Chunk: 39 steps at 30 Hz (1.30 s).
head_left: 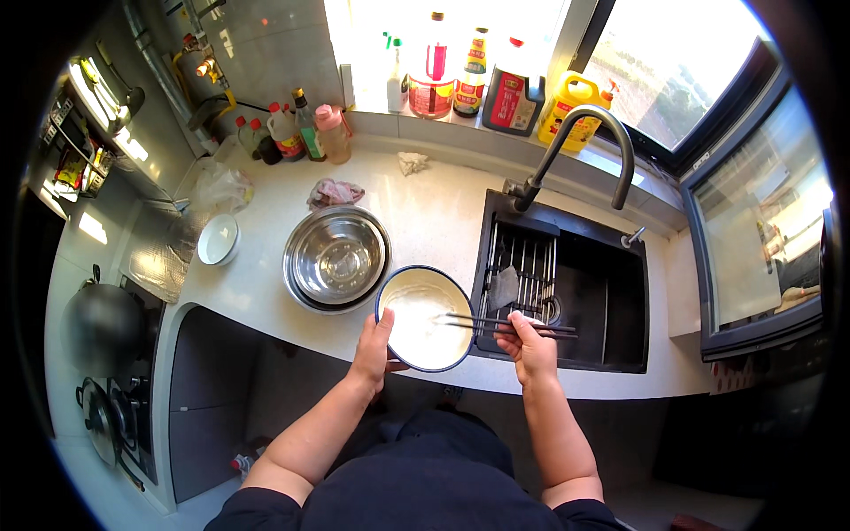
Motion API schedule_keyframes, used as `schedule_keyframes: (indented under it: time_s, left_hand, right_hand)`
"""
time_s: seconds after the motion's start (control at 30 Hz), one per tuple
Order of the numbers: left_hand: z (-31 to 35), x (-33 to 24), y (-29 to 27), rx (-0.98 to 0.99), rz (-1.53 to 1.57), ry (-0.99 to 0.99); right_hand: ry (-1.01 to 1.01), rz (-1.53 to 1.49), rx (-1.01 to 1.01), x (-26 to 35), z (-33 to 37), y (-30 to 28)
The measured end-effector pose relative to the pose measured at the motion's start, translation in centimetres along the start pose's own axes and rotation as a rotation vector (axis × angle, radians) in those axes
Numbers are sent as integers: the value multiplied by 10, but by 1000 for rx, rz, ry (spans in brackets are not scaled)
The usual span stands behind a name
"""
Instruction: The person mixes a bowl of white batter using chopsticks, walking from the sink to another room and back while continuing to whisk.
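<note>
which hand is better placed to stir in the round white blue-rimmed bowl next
Probably the right hand: it grips the long slender dark chopsticks, whose tips show inside the round white bowl. The left hand is occupied holding the bowl's side.

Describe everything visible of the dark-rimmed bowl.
The bowl is round and off-white with a dark rim, perhaps enamel. Whitish contents lie inside. Its mouth faces up; the left hand grips its left side. Chopsticks from the right hand reach over its right rim. It is at the counter edge, support unclear.
</note>
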<state>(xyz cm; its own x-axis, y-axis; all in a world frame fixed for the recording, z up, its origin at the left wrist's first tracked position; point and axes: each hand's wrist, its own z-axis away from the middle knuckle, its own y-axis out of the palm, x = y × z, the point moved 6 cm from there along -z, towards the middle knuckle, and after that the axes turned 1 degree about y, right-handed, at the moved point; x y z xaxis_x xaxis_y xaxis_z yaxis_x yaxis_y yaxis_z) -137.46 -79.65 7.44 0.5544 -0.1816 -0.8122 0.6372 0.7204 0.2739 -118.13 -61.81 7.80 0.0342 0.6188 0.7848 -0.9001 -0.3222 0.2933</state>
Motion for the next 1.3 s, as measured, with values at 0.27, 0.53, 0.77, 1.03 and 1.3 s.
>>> schedule_keyframes:
  time_s: [0.27,0.53,0.77,1.03,1.3]
  left_hand:
    - [1,-5,-1,-30,-146,-113]
    - [2,-6,2,5,-121,-139]
    - [4,-7,4,20,-81,-97]
    - [4,-7,0,-29,-59,-31]
    - [3,-9,-1,-18,-24,17]
  right_hand:
    - [8,-55,-53,-23,-10,-10]
    - [191,-50,133,-33,-5,-2]
    - [198,-107,89,-34,-11,-8]
    - [84,-116,27,-23,-16,-12]
    - [-50,-12,-55,-17,-16,-11]
